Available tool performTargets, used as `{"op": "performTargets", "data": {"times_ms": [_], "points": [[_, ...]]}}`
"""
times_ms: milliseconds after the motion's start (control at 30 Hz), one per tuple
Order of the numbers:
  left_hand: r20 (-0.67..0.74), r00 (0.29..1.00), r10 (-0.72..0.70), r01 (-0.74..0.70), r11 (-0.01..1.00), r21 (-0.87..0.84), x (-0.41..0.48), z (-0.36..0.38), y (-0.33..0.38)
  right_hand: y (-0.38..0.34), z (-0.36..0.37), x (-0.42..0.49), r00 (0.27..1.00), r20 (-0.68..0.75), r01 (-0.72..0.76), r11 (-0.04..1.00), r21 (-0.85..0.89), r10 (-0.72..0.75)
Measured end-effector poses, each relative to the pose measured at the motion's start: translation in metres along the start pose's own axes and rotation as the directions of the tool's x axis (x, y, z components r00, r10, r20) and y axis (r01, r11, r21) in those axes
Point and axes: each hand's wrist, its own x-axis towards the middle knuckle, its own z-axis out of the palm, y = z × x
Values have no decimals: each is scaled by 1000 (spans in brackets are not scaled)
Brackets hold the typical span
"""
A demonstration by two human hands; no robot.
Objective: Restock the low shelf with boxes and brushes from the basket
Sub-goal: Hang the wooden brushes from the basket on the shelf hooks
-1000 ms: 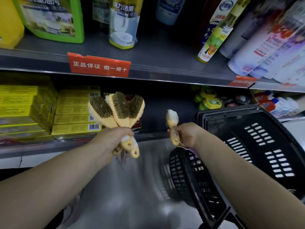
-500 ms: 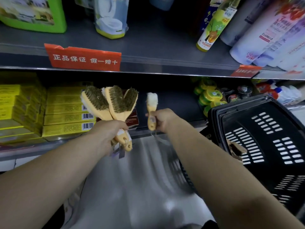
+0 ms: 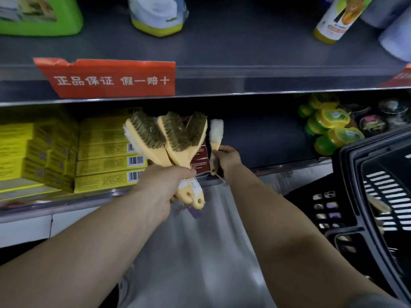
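Note:
My left hand [image 3: 165, 185] grips a fan of three yellow-handled brushes [image 3: 175, 138] with brown bristles, held up in front of the low shelf [image 3: 278, 138]. My right hand [image 3: 228, 158] holds a single small brush [image 3: 215, 138] with a white fluffy head, just right of the fan and at the shelf's opening. Stacked yellow boxes [image 3: 106, 163] fill the shelf's left part, with dark red boxes [image 3: 201, 162] partly hidden behind the brushes. The black basket [image 3: 353, 165] stands at the right, with more brushes dimly seen through its slots.
Green-and-yellow round tins [image 3: 331, 130] and dark tins [image 3: 373, 123] sit at the shelf's right end. The upper shelf [image 3: 222, 52] carries bottles and a red label strip [image 3: 111, 78] on its edge. A dark open stretch of low shelf lies between the red boxes and the tins.
My right hand has carried the white-headed brush left and forward from the basket to beside the fan of brushes. The view has moved closer to the shelf.

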Motion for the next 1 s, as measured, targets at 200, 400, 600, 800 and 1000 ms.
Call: {"op": "performTargets", "data": {"times_ms": [200, 400, 600, 800, 1000], "points": [[9, 1000, -21, 21, 1000, 0, 8, 22, 2, 12, 6, 6, 988, -67, 134, 989, -59, -138], [16, 1000, -16, 15, 998, 56, 13, 35, 3, 3, 1, -26, 952, -155, 258, 965, -53, -263], [22, 1000, 6, -8, 996, 89, 19, 36, 5, -12, -12, -110, 942, 196, 169, 888, 428, -274], [59, 998, -12, 9, 999, 54, 18, 37, 7, -24, -17, -130, 909, 331, 52, 859, 510, -252], [-1, 1000, 9, -9, 1000, 14, 20, 38, 7, -20, -28, -120, 923, 260, 129, 867, 481, -282]]}}
